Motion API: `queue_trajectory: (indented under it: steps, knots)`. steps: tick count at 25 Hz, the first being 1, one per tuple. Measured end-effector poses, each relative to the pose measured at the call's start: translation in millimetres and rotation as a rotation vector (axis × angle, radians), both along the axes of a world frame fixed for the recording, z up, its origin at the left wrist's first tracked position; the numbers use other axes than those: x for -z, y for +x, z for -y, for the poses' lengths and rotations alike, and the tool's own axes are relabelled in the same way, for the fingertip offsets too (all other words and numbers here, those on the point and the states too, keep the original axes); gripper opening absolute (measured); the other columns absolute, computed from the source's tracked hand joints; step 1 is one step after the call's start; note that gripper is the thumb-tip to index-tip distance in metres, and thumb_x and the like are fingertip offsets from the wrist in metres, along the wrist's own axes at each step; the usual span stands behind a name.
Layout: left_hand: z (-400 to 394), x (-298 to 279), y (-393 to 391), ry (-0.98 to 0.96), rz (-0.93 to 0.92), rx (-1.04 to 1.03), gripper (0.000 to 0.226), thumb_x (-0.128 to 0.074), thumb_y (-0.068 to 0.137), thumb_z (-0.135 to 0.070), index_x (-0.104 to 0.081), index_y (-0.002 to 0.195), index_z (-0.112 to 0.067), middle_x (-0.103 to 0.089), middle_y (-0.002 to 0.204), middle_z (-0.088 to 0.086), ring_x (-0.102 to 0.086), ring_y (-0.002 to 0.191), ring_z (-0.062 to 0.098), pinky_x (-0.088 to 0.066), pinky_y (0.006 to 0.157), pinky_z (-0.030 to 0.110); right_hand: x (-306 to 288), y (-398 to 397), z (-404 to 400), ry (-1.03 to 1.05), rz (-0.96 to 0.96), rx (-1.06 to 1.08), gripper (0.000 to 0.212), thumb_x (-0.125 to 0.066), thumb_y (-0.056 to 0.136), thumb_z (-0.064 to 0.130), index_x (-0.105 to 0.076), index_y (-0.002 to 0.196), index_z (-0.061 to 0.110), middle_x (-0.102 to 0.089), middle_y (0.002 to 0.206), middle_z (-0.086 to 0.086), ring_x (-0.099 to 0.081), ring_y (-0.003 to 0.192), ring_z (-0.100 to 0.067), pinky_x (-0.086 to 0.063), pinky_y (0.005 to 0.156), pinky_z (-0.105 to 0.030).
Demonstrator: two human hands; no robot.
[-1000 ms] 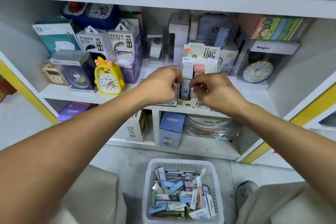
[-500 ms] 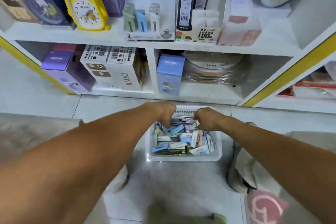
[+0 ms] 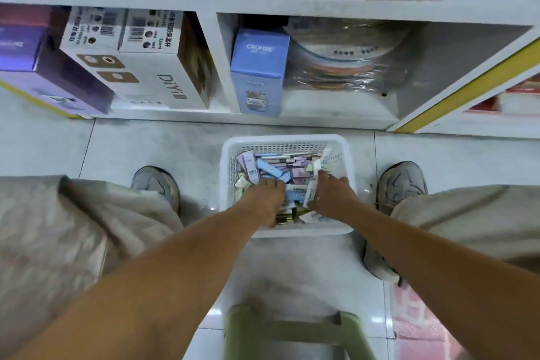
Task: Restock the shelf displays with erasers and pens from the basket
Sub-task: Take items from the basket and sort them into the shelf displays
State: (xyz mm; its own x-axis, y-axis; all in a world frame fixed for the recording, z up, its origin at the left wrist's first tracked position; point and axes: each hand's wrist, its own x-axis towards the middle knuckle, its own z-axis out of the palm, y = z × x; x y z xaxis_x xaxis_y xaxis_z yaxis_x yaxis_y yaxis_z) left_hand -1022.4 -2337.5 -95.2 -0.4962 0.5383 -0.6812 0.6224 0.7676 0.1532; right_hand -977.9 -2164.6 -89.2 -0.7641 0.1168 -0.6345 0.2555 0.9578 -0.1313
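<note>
Head view has both our hands down in the white basket [image 3: 226, 172] on the floor: the left hand [image 3: 264, 199] digs with fingers curled into the erasers and pens [image 3: 271, 169], grip unclear, and the right hand [image 3: 333, 194] pinches a white eraser [image 3: 310, 193], so we'd grab one type per trip.

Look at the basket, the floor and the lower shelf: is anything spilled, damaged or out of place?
Nothing stands out. The white basket sits upright on the floor, its erasers and pens jumbled but all inside it. Both hands, left and right, reach in. The shelf boxes stand in order.
</note>
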Motion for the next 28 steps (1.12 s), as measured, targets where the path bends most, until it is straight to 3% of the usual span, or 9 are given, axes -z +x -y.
queue_trajectory:
  steps: [4,10,13,15,17,20,24,28]
  knots:
    - [-1.7,11.8,-1.3,-0.051,-0.022,0.040,0.094,-0.084,0.068,-0.035,-0.031,0.140,-0.004,-0.041,0.140,0.017,-0.038,0.130,0.034,-0.040,0.103,0.050,13.0,2.8,-1.9,0.085,-0.077,-0.071,0.064,-0.064,0.087,0.040,-0.040,0.135,0.004,-0.054,0.134,-0.016,-0.051,0.120,-0.031,-0.031,0.105,-0.038]
    - [-3.9,24.4,3.7,0.033,-0.157,-0.015,0.073,-0.078,0.069,-0.022,-0.037,0.129,-0.011,-0.048,0.130,0.012,-0.040,0.122,0.029,-0.035,0.105,0.044,23.1,8.7,-1.6,-0.017,-0.177,0.027,0.066,-0.070,0.083,0.026,-0.039,0.137,0.005,-0.051,0.131,-0.014,-0.047,0.116,-0.031,-0.038,0.100,-0.034]
    - [3.6,18.9,-9.9,0.107,-0.019,-0.079,0.072,-0.080,0.070,-0.029,-0.040,0.127,-0.012,-0.051,0.127,0.010,-0.043,0.119,0.027,-0.039,0.101,0.040,19.8,6.2,-1.2,-0.134,-0.188,0.130,0.065,-0.074,0.080,0.019,-0.041,0.135,0.005,-0.052,0.126,-0.017,-0.050,0.112,-0.033,-0.045,0.094,-0.039]
    - [2.8,9.6,-28.6,0.134,0.168,-0.209,0.074,-0.083,0.069,-0.030,-0.042,0.127,-0.008,-0.054,0.123,0.011,-0.050,0.110,0.026,-0.047,0.087,0.034,18.4,6.5,0.5,-0.194,-0.225,0.132,0.055,-0.071,0.082,0.014,-0.046,0.130,0.003,-0.054,0.123,-0.019,-0.052,0.110,-0.035,-0.047,0.091,-0.042]
    - [-5.2,-0.1,-43.9,0.126,0.210,-0.278,0.080,-0.084,0.069,-0.036,-0.041,0.130,-0.007,-0.054,0.119,0.010,-0.053,0.104,0.026,-0.049,0.077,0.032,16.1,7.5,1.5,-0.271,-0.229,0.184,0.047,-0.068,0.083,0.010,-0.049,0.127,0.005,-0.055,0.121,-0.017,-0.053,0.110,-0.035,-0.048,0.089,-0.041]
    - [-26.5,-8.6,-47.1,0.138,-0.092,-0.140,0.088,-0.081,0.068,-0.046,-0.039,0.135,-0.007,-0.046,0.130,0.013,-0.046,0.122,0.031,-0.044,0.096,0.046,8.7,4.1,-2.3,-0.371,-0.240,0.367,0.031,-0.061,0.087,0.008,-0.053,0.117,0.011,-0.061,0.109,-0.011,-0.060,0.100,-0.034,-0.052,0.079,-0.038]
    - [-56.4,-3.0,-32.9,0.208,-0.032,0.005,0.091,-0.083,0.066,-0.037,-0.038,0.140,-0.008,-0.041,0.135,0.012,-0.038,0.128,0.030,-0.038,0.105,0.046,6.7,1.5,-11.4,-0.277,-0.297,0.418,0.041,-0.056,0.085,0.000,-0.051,0.125,0.007,-0.061,0.117,-0.012,-0.059,0.107,-0.032,-0.042,0.078,-0.027]
    - [-75.5,6.9,-27.3,0.069,-0.086,0.095,0.094,-0.084,0.064,-0.039,-0.038,0.140,-0.009,-0.041,0.139,0.014,-0.034,0.131,0.032,-0.030,0.109,0.050,12.9,3.6,-10.6,-0.291,-0.266,0.471,0.036,-0.055,0.095,0.017,-0.047,0.128,0.007,-0.059,0.122,-0.011,-0.057,0.112,-0.030,-0.044,0.083,-0.031]
